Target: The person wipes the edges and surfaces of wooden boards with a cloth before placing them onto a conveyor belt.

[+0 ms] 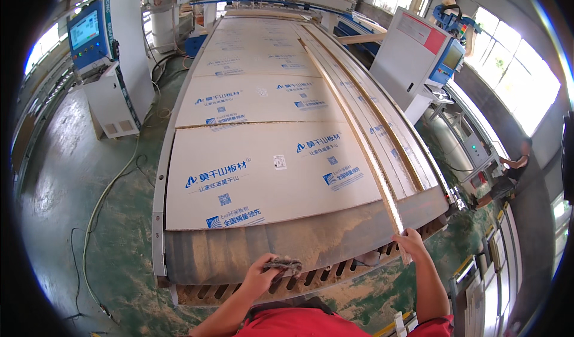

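Note:
A crumpled dark grey cloth [287, 266], maybe a work glove, is pinched in my left hand [259, 277] above the near edge of the machine bed. My right hand [411, 244] is closed round the near end of a long, narrow board strip [387, 200], which overhangs the bed's near edge. This strip runs far back along the right side of a large pale printed board [272, 196]. More pale boards [269, 105] lie behind it in a row. To the strip's right lie further narrow strips [412, 157], with brown cut edges between them.
Sawdust covers the dark belt [299, 236] in front of the boards and the slotted ledge [306, 283]. A control cabinet [112, 101] stands left, a white cabinet [406, 59] right. A hose [92, 214] trails across the left floor. Another person [511, 172] is at far right.

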`<state>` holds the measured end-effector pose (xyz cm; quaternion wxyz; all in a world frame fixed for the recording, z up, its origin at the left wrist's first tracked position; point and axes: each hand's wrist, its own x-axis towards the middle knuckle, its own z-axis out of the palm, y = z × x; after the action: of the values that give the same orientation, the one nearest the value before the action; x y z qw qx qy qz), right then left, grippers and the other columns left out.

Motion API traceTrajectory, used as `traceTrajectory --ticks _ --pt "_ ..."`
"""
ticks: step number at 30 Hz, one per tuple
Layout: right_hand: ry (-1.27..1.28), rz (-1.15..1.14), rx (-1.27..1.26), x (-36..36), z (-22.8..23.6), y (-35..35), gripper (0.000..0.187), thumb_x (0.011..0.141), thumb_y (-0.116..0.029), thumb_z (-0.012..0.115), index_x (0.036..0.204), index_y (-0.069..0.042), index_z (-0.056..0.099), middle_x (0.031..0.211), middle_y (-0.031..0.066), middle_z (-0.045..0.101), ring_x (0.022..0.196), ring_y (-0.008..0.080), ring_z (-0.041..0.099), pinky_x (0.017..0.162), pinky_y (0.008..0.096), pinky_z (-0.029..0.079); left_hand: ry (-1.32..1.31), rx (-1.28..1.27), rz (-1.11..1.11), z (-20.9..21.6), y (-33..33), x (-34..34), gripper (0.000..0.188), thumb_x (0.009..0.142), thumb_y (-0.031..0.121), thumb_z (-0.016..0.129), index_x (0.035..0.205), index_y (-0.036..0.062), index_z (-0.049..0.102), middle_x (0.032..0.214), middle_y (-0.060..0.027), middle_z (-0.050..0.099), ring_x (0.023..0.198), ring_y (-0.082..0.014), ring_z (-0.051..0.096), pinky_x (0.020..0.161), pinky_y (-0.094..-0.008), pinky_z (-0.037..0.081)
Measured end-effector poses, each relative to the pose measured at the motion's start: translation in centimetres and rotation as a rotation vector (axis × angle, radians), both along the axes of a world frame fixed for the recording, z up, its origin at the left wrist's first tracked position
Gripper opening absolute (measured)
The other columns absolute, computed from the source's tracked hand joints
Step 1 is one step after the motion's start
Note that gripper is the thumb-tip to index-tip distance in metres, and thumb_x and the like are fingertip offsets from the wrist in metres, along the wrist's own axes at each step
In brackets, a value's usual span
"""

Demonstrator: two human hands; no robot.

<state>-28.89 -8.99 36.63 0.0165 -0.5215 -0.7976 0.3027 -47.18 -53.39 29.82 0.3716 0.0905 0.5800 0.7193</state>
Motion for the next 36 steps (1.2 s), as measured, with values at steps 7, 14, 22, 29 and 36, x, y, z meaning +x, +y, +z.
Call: traceTrajectory --ticks 7,14,22,29,36 --pt "0.052 0.112 -0.067 -1.1 0.8 1.8 0.038 0.066 -0.025 0.08 0.081 0.003 0.058 0.075 0.0149 0.062 0.068 0.0236 0.062 0.064 0.0409 0.051 -0.075 -0.009 0.355 4.6 -3.8 5.7 0.016 0.091 -0.002 0.06 0.106 0.0029 0.063 0.096 -0.0014 0.066 0.089 -0.0099 0.061 0.079 -0.0243 0.048" --pt "0.251 0.16 0.102 0.4 -3.6 5.1 0.038 0.068 -0.026 0.079 0.076 0.005 0.058 0.073 0.0164 0.064 0.064 0.027 0.062 0.064 0.0431 0.051 0.02 0.012 0.501 5.1 -1.7 12.0 0.013 0.09 -0.004 0.059 0.102 0.0025 0.061 0.096 -0.0031 0.066 0.088 -0.0111 0.061 0.08 -0.0244 0.047" --pt "0.3 0.143 0.061 3.4 -7.5 5.8 0.042 0.07 -0.029 0.084 0.076 0.006 0.06 0.073 0.0174 0.064 0.067 0.0278 0.06 0.067 0.0423 0.049 0.032 -0.041 0.565 4.9 0.3 19.0 0.014 0.091 -0.002 0.059 0.105 0.002 0.061 0.096 -0.0042 0.067 0.088 -0.0117 0.062 0.079 -0.0262 0.048" --pt "0.448 0.216 0.242 5.3 -6.8 5.4 0.037 0.072 -0.021 0.083 0.075 0.005 0.057 0.068 0.0151 0.058 0.062 0.0242 0.05 0.063 0.0406 0.045 -0.005 -0.036 0.553 4.4 0.2 21.5 0.015 0.092 0.001 0.061 0.106 0.0031 0.063 0.092 -0.0015 0.065 0.083 -0.0097 0.059 0.074 -0.0241 0.046" --pt "0.553 0.376 0.312 8.3 -3.9 4.0 0.051 0.084 -0.019 0.076 0.126 0.006 0.062 0.115 0.0237 0.068 0.099 0.0321 0.067 0.085 0.0484 0.053 0.13 -0.149 0.433 5.4 -2.6 23.0 0.021 0.093 0.014 0.064 0.114 0.0103 0.061 0.089 0.0035 0.06 0.073 -0.0062 0.052 0.058 -0.0232 0.04"
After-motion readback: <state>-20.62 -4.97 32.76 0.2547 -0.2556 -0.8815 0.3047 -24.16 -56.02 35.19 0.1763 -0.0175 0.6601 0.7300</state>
